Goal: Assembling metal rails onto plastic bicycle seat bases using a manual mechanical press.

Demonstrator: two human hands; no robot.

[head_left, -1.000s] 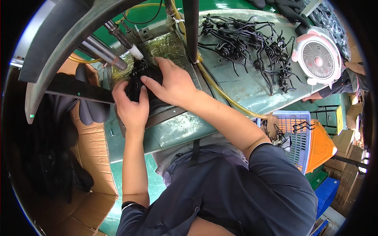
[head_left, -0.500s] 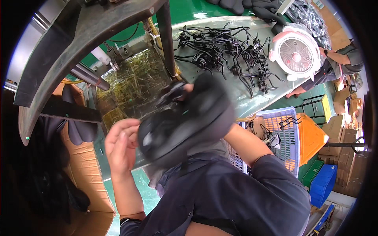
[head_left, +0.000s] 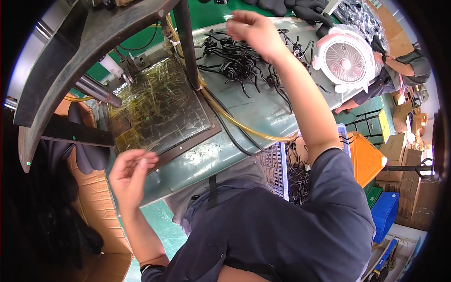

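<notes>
Head view: the right hand (head_left: 256, 30) reaches out over the far edge of the green worktop (head_left: 263, 108), fingers loosely curled and holding nothing that shows, just above the heap of black wire parts (head_left: 239, 63) spread there within arm's reach. These are thin, bent, tangled pieces with small knobby ends. The left hand (head_left: 129, 171) hangs empty, fingers half open, at the worktop's near edge beside the scratched press plate (head_left: 157, 105).

— Can you tell whether your right hand (head_left: 256, 33) grips anything?

— No; your fingers are blurred above the black parts (head_left: 239, 63), too tangled to count.

— And the blue crate (head_left: 282, 169)?

— Your right arm and dark shirt hide most of it. The co-worker (head_left: 399, 70) is cut off by the rim.
</notes>
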